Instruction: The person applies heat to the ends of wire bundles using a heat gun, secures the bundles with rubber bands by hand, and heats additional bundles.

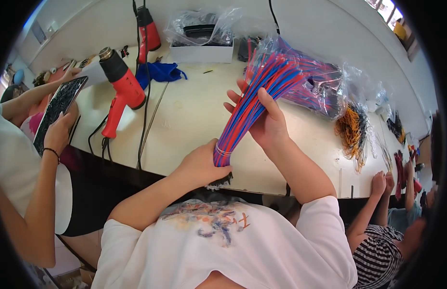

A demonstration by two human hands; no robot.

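We grip red-and-blue wire bundle [250, 108] over surface [194, 125] near front edge: left hand [201, 164] clenched at banded base, right hand [266, 123] grasping mid-length. Bare room left; heat gun [122, 89] beyond.

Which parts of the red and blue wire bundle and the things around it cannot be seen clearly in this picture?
Head view only:
- Lower end of the red and blue wire bundle: the left hand covers most of it.
- Right hand palm: behind the wires.
- Contents of the white box: veiled by crumpled clear plastic.
- Bagged wires: blurred by glare on the plastic.
- Orange wire pile: too small to tell the ends.
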